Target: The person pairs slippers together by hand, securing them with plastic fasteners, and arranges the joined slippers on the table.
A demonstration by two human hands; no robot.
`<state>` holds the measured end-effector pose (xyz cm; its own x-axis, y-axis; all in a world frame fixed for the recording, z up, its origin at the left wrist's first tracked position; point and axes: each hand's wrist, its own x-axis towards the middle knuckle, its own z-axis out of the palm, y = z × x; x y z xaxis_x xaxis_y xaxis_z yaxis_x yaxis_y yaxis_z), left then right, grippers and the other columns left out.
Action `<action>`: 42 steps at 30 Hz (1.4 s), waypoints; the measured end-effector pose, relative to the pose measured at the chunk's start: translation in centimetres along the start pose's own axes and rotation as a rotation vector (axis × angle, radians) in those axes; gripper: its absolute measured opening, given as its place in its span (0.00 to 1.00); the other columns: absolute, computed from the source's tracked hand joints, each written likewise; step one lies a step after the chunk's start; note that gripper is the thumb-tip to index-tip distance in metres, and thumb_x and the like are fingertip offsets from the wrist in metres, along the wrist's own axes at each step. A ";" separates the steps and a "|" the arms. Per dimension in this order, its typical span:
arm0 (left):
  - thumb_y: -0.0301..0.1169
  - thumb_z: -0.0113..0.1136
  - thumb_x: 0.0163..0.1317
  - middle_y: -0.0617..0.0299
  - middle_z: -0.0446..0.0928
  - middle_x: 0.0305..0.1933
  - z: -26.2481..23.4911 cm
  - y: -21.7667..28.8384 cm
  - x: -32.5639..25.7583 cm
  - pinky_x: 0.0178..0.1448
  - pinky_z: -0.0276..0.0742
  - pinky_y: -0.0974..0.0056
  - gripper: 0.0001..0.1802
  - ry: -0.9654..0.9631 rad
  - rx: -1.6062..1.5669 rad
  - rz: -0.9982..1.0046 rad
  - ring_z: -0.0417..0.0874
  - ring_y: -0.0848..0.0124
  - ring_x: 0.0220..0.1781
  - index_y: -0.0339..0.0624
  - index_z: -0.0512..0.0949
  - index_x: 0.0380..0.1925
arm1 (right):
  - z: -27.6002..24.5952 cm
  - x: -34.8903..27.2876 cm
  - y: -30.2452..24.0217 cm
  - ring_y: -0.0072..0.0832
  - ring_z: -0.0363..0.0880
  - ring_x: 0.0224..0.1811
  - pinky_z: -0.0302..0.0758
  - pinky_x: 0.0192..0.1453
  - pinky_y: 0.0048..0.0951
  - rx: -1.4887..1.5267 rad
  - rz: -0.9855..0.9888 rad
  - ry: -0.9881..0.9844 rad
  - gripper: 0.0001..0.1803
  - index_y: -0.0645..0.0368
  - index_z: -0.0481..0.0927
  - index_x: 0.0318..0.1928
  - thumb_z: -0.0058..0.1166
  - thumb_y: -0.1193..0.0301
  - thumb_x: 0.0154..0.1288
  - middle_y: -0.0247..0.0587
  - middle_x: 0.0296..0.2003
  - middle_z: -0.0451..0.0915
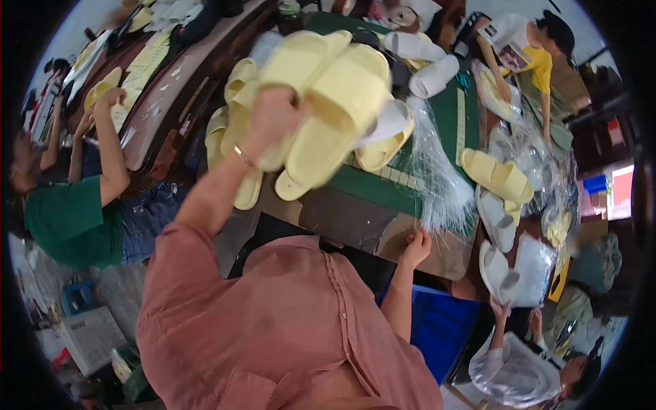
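Note:
My left hand [277,116] is raised over the table, its fingers closed round a pair of pale yellow slippers [338,109]. The pair is slightly blurred. Several more yellow slippers [215,137] lie beneath and left of it. At the table's front edge my right hand [415,249] is closed, with thumb and fingertips together. Whatever is between those fingers is too small to make out. Just beyond them a bundle of clear thin plastic strands [437,171] fans out over the green mat [383,188].
White slippers [435,76] lie at the far side, and yellow slippers [497,175] rest on the right. Co-workers handle slippers to the left, far right and near right. A second table [160,113] stands at left. A blue bin [437,328] is below the table edge.

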<state>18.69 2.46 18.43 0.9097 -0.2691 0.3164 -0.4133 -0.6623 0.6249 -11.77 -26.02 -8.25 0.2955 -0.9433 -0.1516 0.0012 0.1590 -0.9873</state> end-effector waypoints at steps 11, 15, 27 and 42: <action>0.47 0.58 0.59 0.39 0.74 0.53 4.9 -15.1 4.7 0.58 0.70 0.59 0.32 -0.137 0.116 -0.038 0.76 0.53 0.56 0.30 0.72 0.53 | 1.0 -0.5 -2.5 0.18 0.73 0.22 0.71 0.26 0.19 -0.005 0.027 0.002 0.08 0.64 0.78 0.40 0.50 0.77 0.61 0.35 0.27 0.77; 0.39 0.60 0.60 0.44 0.76 0.50 5.7 -13.2 1.5 0.56 0.71 0.59 0.26 -0.044 0.021 0.002 0.77 0.56 0.52 0.31 0.73 0.52 | -2.1 2.7 -4.1 0.20 0.73 0.25 0.70 0.28 0.22 -0.119 -0.177 0.149 0.10 0.65 0.77 0.42 0.50 0.77 0.60 0.36 0.30 0.77; 0.23 0.57 0.56 0.52 0.77 0.42 7.3 -6.6 -9.4 0.52 0.72 0.58 0.11 0.107 -0.069 0.268 0.77 0.57 0.46 0.37 0.77 0.40 | -12.8 15.2 -7.2 0.45 0.75 0.51 0.69 0.57 0.37 -0.856 -0.293 0.322 0.32 0.74 0.71 0.53 0.60 0.66 0.49 0.59 0.47 0.76; 0.35 0.54 0.65 0.62 0.76 0.43 14.4 -2.7 -18.3 0.43 0.77 0.68 0.19 -0.814 -1.008 -0.586 0.78 0.74 0.40 0.39 0.68 0.53 | 4.6 -9.8 -9.4 0.26 0.79 0.26 0.75 0.28 0.30 -0.485 0.098 -0.408 0.16 0.67 0.76 0.41 0.62 0.73 0.51 0.46 0.28 0.80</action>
<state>3.79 -0.86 0.67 0.5837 -0.6836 -0.4382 0.4878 -0.1362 0.8622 -10.30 -16.93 2.72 0.6124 -0.7289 -0.3059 -0.4482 -0.0015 -0.8939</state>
